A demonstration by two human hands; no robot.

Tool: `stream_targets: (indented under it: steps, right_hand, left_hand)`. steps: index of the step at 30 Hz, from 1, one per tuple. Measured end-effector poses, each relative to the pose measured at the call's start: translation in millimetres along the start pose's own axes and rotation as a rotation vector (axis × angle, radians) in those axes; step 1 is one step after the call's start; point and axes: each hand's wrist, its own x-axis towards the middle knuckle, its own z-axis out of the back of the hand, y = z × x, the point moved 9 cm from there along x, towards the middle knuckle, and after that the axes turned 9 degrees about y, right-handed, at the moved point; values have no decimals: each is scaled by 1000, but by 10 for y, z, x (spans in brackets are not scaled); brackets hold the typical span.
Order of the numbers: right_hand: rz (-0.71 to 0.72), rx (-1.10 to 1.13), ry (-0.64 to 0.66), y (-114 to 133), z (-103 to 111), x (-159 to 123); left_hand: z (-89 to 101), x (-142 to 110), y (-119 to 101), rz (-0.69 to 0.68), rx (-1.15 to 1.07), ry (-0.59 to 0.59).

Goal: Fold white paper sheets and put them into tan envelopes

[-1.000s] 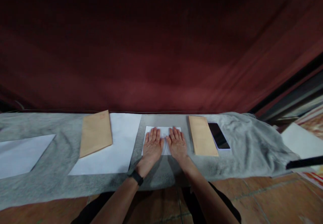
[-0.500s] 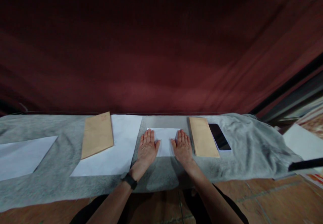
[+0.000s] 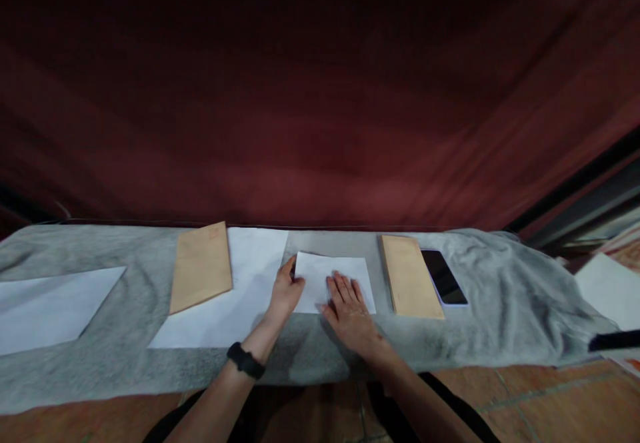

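Observation:
A small white sheet of paper [image 3: 313, 286], which looks folded, lies on the grey cloth in front of me. My left hand [image 3: 287, 291], with a dark band at its wrist, grips the sheet's left edge, thumb above and fingers tucked under. That edge is raised a little off the cloth. Flat on the lower right part of the sheet rests my right hand [image 3: 347, 313], fingers stretched out and slightly apart.
To the left lie a larger white sheet [image 3: 257, 276], a brown envelope [image 3: 203, 266] partly on it, and another white sheet [image 3: 50, 306]. Brown envelopes [image 3: 414, 276] and a phone [image 3: 444, 278] lie right, on the grey cloth [image 3: 505, 296]. A dark red curtain [image 3: 320, 130] hangs behind.
My left hand has gone from lying flat to holding the paper's left edge, which has lifted slightly. My right hand has slid left and nearer to me across the sheet.

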Motion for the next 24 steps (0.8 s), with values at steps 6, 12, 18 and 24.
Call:
stream_targets:
  steps: [6, 12, 18, 24]
  right_hand:
    - [70, 213, -23, 107, 265, 52]
    - [-220, 906, -383, -461, 742, 115]
    - [-300, 1202, -428, -568, 569, 147]
    - [-501, 1514, -451, -1013, 239, -12]
  left_hand:
    - [-46, -80, 0, 189, -631, 9]
    - [-373, -223, -34, 287, -795, 184]
    - [-648, -351, -101, 204, -832, 287]
    - [-259, -170, -45, 126, -534, 193]
